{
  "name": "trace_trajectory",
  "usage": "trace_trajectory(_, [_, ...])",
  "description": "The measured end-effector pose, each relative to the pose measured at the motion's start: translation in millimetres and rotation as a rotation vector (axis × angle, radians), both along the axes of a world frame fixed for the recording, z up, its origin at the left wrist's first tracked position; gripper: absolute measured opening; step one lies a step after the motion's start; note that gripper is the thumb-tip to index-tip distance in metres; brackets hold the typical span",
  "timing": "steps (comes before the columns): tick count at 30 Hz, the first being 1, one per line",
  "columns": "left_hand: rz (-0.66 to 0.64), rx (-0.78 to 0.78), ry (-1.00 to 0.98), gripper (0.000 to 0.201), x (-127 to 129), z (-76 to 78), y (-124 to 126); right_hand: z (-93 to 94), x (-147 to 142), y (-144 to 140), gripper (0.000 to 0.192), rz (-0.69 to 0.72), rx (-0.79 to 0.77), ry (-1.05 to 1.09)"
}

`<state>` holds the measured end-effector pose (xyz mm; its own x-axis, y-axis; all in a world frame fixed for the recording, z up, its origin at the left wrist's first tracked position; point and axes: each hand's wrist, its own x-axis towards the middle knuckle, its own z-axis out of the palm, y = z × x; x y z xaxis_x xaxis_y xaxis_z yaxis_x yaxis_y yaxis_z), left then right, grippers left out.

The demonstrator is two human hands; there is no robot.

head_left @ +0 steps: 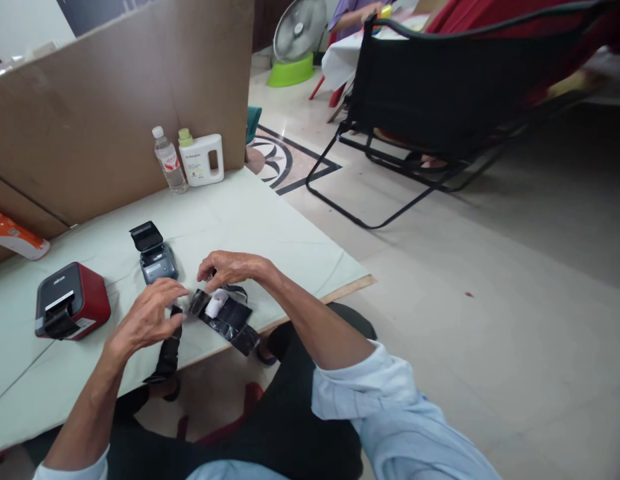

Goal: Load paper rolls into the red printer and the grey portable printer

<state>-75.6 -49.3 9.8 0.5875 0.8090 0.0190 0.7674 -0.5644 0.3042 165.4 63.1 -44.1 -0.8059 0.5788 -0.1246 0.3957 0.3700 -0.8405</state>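
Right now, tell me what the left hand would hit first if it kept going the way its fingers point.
Likely the small white roll on the black pouch, just beyond the left hand; depth is uncertain.

Open counter (270,220) lies right of the grey printer (155,257); the red printer (73,300), water bottle (167,160) and detergent jug (205,159) block the left and back.

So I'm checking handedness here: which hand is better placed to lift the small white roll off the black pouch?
Probably the right hand: its fingertips hover directly over the white roll on the black pouch. The left hand sits beside the pouch's left end.
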Motion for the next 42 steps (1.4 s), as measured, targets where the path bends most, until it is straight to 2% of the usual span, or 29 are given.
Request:
trace_trajectory(3, [-0.002,-0.019,0.16,0.052,21,-6.6,-1,5.0,8,2,0.044,-0.026,-0.003,-0.064])
trace_trajectory(6, [0.014,-0.044,0.225,0.054,31,-15.2,0,8.3,12,2,0.04,-0.032,-0.004,-0.103])
trace_trajectory(14, [0.037,-0.098,0.148,0.054,14,-27.1,13,8.0,17,5,0.031,-0.058,-0.031,-0.095])
trace_trajectory(24, [0.019,-0.085,0.18,0.053,21,-20.8,17,6.9,18,7,0.036,-0.026,-0.027,-0.054])
trace_trajectory(28, [0.027,-0.1,0.172,0.055,23,-21.4,19,11.2,21,-1,0.035,0.01,0.014,0.003])
trace_trajectory(32, [0.045,-0.124,0.244,0.045,30,-20.6,21,12.1,24,-14,0.03,-0.01,0.116,0.006])
trace_trajectory(35, [0.082,-0.068,0.3,0.037,39,-17.7,20,11.1,25,-20,0.036,-0.017,0.179,0.005])
trace_trajectory(38, [0.096,0.054,0.316,0.029,46,-10.1,14,11.7,26,-20,0.045,-0.087,0.192,-0.037])
trace_trajectory(42, [0.026,0.151,0.265,0.019,58,-4.7,3,15.4,27,-18,0.037,-0.119,0.207,-0.142])
